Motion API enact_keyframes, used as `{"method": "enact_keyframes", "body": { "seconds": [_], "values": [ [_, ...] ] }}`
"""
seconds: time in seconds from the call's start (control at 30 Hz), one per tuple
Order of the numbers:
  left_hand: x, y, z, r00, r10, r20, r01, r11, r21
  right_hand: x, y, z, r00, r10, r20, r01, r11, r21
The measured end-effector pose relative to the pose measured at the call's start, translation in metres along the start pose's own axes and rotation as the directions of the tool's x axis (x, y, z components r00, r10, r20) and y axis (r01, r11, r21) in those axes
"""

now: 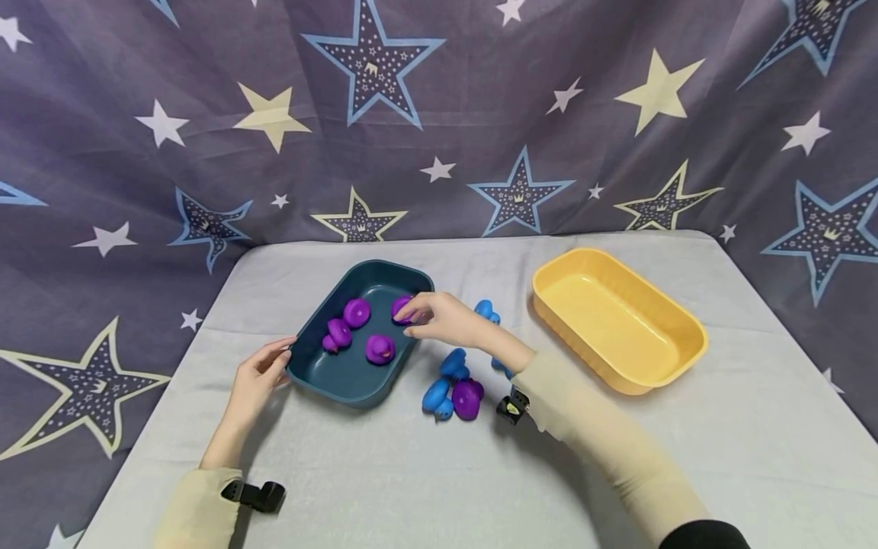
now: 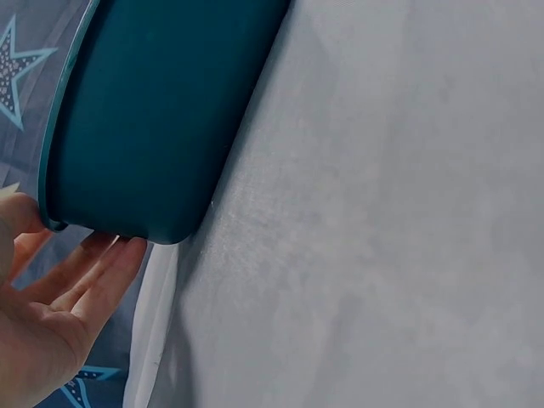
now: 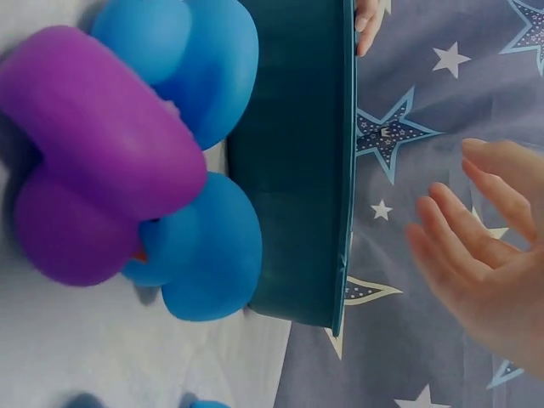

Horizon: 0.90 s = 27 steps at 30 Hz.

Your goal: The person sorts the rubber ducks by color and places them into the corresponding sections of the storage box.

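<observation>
The left hand (image 1: 261,370) touches the left end of the teal bin (image 1: 329,375), its fingers nearly straight. A light, steady touch there should stop the bin sliding. In the bin's right side sits a purple rubber duck (image 1: 401,303), partly behind the right hand's (image 1: 449,319) fingertips. That hand is over the right rim, fingers apart, holding nothing. Low, soft fingers would be best, so the duck won't roll. Outside, nearer the person, are blue rubber ducks (image 1: 434,398) and another purple duck (image 1: 467,399).

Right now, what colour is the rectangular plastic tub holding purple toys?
Dark teal tub, clearest in the head view.
</observation>
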<state>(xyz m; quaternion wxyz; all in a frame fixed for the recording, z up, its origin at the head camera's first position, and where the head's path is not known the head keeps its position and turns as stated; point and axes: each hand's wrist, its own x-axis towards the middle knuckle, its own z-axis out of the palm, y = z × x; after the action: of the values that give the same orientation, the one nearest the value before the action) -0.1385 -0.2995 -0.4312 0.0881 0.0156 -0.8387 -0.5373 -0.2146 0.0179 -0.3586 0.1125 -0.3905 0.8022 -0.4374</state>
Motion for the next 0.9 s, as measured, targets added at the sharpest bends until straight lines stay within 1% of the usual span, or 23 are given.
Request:
{"method": "enact_keyframes", "body": {
  "seconds": [0.17, 0.27, 0.4, 0.63, 0.77, 0.9],
  "values": [
    [0.0, 0.0, 0.0, 1.0, 0.001, -0.002, -0.001, 1.0, -0.012, -0.011, -0.001, -0.002, 1.0, -0.02, 0.01, 0.02, 0.999, -0.037],
    [0.0, 0.0, 0.0, 1.0, 0.005, -0.001, -0.005, 1.0, -0.017, -0.016, -0.001, -0.004, 1.0, -0.024, 0.018, 0.025, 0.999, -0.041],
    [0.0, -0.001, 0.0, 1.0, 0.007, -0.001, -0.007, 1.0, -0.011, -0.024, -0.001, -0.006, 0.999, -0.033, 0.032, 0.035, 0.997, -0.067],
    [0.0, 0.0, 0.0, 1.0, 0.004, -0.003, -0.004, 1.0, -0.02, -0.039, -0.003, -0.011, 0.998, -0.054, 0.04, 0.059, 0.99, -0.128],
    [0.0, 0.001, 0.0, 1.0, 0.005, -0.005, -0.005, 0.999, -0.034, -0.047, -0.004, -0.014, 0.998, -0.03, 0.053, 0.036, 0.99, -0.133],
    [0.001, 0.001, 0.0, 1.0, 0.0, -0.007, 0.0, 0.999, -0.037, -0.055, -0.005, -0.015, 0.997, 0.028, 0.076, -0.018, 0.991, -0.131]
  ]
}}
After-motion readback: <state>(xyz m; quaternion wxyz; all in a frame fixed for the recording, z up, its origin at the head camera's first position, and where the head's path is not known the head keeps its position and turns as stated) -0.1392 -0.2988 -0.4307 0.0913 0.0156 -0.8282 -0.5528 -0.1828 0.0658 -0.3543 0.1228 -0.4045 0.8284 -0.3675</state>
